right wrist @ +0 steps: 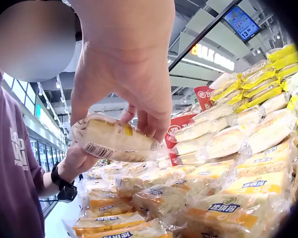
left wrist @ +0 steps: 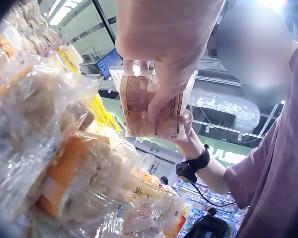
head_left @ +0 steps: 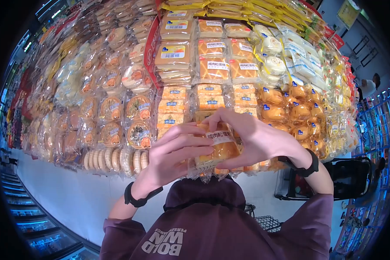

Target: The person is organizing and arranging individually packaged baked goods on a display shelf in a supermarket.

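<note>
Both hands hold one packaged cake (head_left: 224,151) in clear plastic, close above the front of a heaped bakery display. My left hand (head_left: 173,151) grips its left side, fingers across the top near the printed label. Around the right end curls my right hand (head_left: 258,136), thumb low and fingers at the far edge. In the left wrist view the cake (left wrist: 136,106) shows its wrapped underside, with the left thumb pressed against it. A barcode marks the side of the cake (right wrist: 114,139) in the right wrist view, where the left hand (right wrist: 78,161) supports the near end.
Wrapped orange-labelled cakes (head_left: 172,106) lie in rows just beyond the hands. Round pastries (head_left: 138,106) fill the left, glossy buns (head_left: 300,112) the right. A red divider (head_left: 151,52) stands among the stacks. A black cart (head_left: 346,177) is on the floor at right.
</note>
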Demonstrator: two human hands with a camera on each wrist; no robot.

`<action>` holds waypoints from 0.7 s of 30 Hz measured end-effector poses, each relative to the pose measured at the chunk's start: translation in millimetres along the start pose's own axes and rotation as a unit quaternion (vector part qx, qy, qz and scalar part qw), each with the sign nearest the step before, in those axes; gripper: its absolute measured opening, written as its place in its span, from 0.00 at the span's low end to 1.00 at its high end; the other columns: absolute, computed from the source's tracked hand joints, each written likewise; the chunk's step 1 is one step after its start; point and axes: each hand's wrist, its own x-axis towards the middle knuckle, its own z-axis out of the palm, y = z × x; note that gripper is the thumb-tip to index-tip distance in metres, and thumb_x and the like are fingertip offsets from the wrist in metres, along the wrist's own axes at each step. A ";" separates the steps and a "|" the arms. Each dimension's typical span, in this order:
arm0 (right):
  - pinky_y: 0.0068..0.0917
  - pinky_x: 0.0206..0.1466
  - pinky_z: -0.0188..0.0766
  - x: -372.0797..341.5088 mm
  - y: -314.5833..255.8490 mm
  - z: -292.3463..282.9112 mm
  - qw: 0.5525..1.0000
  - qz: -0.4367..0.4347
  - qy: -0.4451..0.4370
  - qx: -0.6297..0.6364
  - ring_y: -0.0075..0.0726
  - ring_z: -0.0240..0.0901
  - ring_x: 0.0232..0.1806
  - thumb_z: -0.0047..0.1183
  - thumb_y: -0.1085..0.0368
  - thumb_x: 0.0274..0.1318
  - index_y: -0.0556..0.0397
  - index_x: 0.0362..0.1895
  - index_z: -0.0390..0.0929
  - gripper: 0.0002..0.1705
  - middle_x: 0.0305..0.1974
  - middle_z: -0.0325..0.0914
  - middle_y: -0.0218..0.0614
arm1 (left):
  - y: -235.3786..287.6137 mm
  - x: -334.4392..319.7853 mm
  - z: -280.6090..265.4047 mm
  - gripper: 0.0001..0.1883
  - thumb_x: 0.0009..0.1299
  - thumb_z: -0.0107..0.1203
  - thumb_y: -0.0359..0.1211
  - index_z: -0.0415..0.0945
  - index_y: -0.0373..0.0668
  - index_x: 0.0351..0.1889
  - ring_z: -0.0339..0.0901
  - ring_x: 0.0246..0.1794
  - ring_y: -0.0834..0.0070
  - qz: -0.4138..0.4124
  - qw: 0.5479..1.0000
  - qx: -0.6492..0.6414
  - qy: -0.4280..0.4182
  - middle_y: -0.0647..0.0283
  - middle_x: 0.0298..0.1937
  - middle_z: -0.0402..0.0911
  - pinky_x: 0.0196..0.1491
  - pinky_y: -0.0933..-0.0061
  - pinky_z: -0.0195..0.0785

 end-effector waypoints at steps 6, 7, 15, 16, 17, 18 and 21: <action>0.42 0.48 0.74 20.5 25.5 -31.0 0.999 0.028 -0.028 -0.032 0.52 0.77 0.40 0.75 0.57 0.39 0.57 0.51 0.68 0.38 0.38 0.76 0.47 | -2.1 -2.3 -4.9 0.31 0.58 0.66 0.19 0.76 0.41 0.63 0.71 0.69 0.53 -0.112 0.993 0.036 -0.026 0.52 0.67 0.75 0.68 0.55 0.67; 0.44 0.49 0.73 27.0 32.0 -43.0 0.997 -0.021 0.005 -0.076 0.51 0.76 0.42 0.74 0.57 0.39 0.56 0.52 0.67 0.38 0.39 0.76 0.46 | -2.0 -3.1 -6.4 0.34 0.59 0.65 0.19 0.73 0.41 0.67 0.69 0.71 0.51 -0.138 0.989 0.047 -0.022 0.50 0.70 0.72 0.69 0.55 0.65; 0.42 0.63 0.73 99.2 129.7 -138.6 0.952 0.040 0.076 -0.294 0.53 0.75 0.57 0.70 0.53 0.45 0.56 0.61 0.69 0.40 0.55 0.77 0.49 | -4.9 -12.4 -21.1 0.25 0.63 0.68 0.24 0.80 0.39 0.60 0.73 0.67 0.54 -0.179 0.982 0.063 -0.018 0.52 0.68 0.75 0.66 0.57 0.68; 0.42 0.63 0.73 108.8 138.8 -140.7 0.950 0.049 0.073 -0.300 0.54 0.75 0.57 0.70 0.52 0.46 0.55 0.61 0.70 0.40 0.56 0.77 0.48 | -3.8 -13.1 -22.0 0.23 0.63 0.67 0.24 0.81 0.39 0.59 0.73 0.67 0.53 -0.186 0.980 0.057 -0.027 0.52 0.68 0.75 0.66 0.57 0.69; 0.42 0.63 0.72 118.8 148.0 -142.1 0.949 0.044 0.072 -0.304 0.54 0.75 0.58 0.70 0.52 0.47 0.53 0.63 0.70 0.41 0.57 0.76 0.49 | -2.8 -13.4 -23.1 0.22 0.63 0.67 0.24 0.81 0.39 0.58 0.74 0.67 0.54 -0.190 0.980 0.060 -0.027 0.52 0.68 0.75 0.66 0.57 0.69; 0.42 0.64 0.72 128.9 156.0 -142.2 0.948 0.040 0.071 -0.308 0.54 0.74 0.59 0.70 0.51 0.49 0.52 0.65 0.70 0.41 0.58 0.76 0.49 | -2.0 -13.4 -24.2 0.21 0.63 0.68 0.25 0.82 0.39 0.56 0.74 0.66 0.54 -0.194 0.979 0.061 -0.028 0.53 0.67 0.75 0.65 0.57 0.69; 0.43 0.66 0.69 147.9 186.3 -136.6 0.943 -0.045 0.071 -0.323 0.54 0.71 0.64 0.68 0.48 0.54 0.48 0.70 0.69 0.42 0.64 0.73 0.50 | -2.3 -14.3 -26.9 0.19 0.64 0.68 0.26 0.84 0.40 0.54 0.75 0.65 0.54 -0.198 0.977 0.069 -0.025 0.54 0.67 0.76 0.65 0.57 0.69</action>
